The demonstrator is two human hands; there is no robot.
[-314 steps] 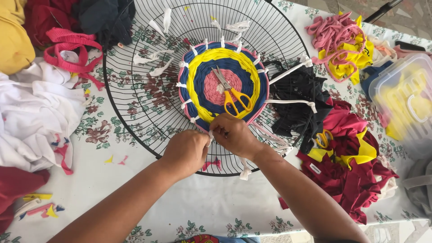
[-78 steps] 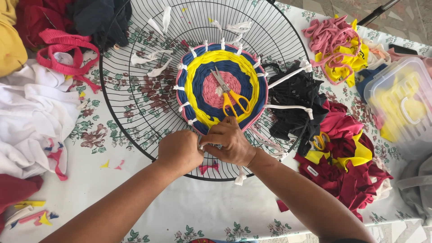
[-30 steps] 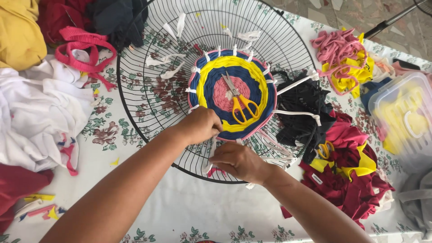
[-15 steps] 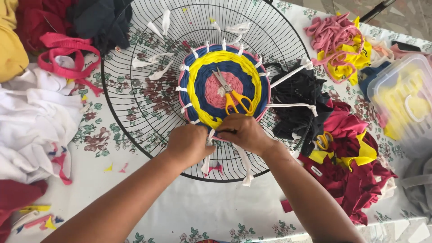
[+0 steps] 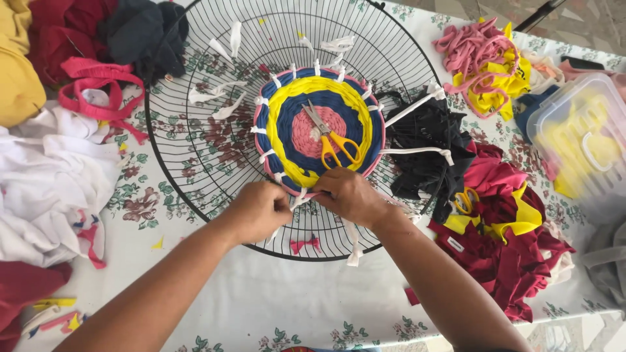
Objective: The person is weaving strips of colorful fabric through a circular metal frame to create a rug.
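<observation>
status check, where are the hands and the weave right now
Both hands, left hand and right hand, pinching at round woven mat near edge. Mat on wire grille. Yellow-handled scissors lying on mat centre.

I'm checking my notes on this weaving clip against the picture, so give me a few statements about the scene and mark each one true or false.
1. Yellow-handled scissors lie on the round woven mat. True.
2. The left hand is lifting the scissors. False: it is at the mat's near edge, by a white strip, apart from the scissors.
3. The mat sits on a black wire grille. True.
4. The right hand rests on the clear plastic box. False: it is at the mat's near edge; the box stands far off at the right.
5. The mat's centre is pink. True.
6. The table wears a plain black cloth. False: the tablecloth is white with a flower print.
</observation>
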